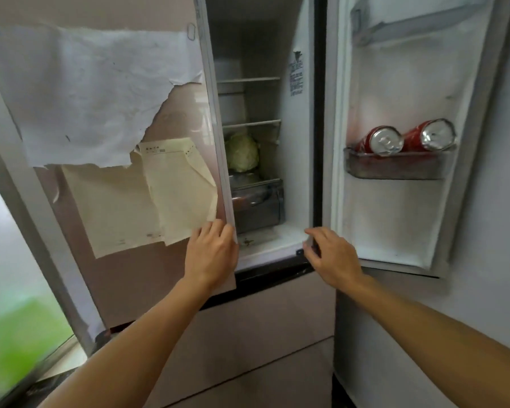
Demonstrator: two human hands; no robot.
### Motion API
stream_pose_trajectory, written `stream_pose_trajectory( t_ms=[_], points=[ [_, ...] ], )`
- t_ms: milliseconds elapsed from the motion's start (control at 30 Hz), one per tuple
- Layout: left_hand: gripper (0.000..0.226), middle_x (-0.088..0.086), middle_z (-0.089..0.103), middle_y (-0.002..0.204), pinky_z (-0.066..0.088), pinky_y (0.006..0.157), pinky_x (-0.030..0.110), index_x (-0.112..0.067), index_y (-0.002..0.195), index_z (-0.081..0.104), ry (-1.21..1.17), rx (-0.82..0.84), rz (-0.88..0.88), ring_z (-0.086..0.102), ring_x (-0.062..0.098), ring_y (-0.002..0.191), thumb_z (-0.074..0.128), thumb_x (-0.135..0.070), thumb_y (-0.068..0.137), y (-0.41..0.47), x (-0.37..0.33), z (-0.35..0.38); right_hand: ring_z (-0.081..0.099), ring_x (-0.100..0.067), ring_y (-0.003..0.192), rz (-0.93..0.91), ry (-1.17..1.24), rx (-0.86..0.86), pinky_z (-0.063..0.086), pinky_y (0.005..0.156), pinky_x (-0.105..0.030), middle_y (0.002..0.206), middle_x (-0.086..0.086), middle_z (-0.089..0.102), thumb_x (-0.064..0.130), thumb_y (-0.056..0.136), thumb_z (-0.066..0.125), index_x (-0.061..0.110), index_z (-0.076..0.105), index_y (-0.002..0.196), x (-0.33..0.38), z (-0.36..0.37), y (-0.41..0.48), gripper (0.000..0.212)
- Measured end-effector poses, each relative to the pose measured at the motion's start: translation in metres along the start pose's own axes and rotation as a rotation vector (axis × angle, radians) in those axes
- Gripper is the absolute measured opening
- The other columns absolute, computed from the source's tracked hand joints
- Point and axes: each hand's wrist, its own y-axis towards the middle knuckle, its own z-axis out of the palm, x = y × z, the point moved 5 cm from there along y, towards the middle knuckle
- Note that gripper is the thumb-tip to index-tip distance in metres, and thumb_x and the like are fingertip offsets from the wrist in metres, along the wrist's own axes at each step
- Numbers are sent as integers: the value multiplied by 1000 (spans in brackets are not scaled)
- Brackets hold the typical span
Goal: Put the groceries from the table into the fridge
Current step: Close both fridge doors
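Note:
The fridge stands in front of me with its right door (401, 201) swung wide open and its left door (136, 201) nearly closed. My left hand (211, 256) grips the inner edge of the left door near its bottom. My right hand (331, 254) hovers at the lower corner of the right door with its fingers loosely curled, holding nothing. Inside, a green cabbage (242, 153) sits on a lower shelf above a clear drawer (258, 204). Two red cans (407, 139) stand in the right door's bin (398, 167).
Torn white paper (86, 92) and yellowish sheets (147, 192) are stuck on the left door's front. Pink lower drawers (262, 348) lie beneath the open compartment. A window with green blur (15, 334) is at far left. The upper glass shelves (249, 81) hold a pale container.

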Motion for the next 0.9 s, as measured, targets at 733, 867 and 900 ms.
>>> stream_pose_trajectory(
  t_ms=[733,867,900],
  points=[
    [15,1,63,91,46,56,25,-14,101,64,-246,22,-58,58,15,73,60,-20,88,51,-231,5,41,-38,133,655,317,-134,35,108,-46,147,-19,41,58,97,33,7,28,149,-217,-186,18,73],
    [19,2,63,99,41,61,23,-14,107,63,-218,60,-159,59,15,82,59,-21,90,37,-230,9,43,-35,132,638,409,-134,36,105,-42,148,-11,41,59,94,42,13,26,150,-211,-185,7,74],
    [20,2,62,101,40,62,22,-14,109,62,-199,67,-179,58,15,83,59,-22,91,34,-229,9,44,-33,131,613,431,-143,37,105,-43,148,-10,42,60,93,44,14,27,149,-210,-186,2,75]
  ],
)
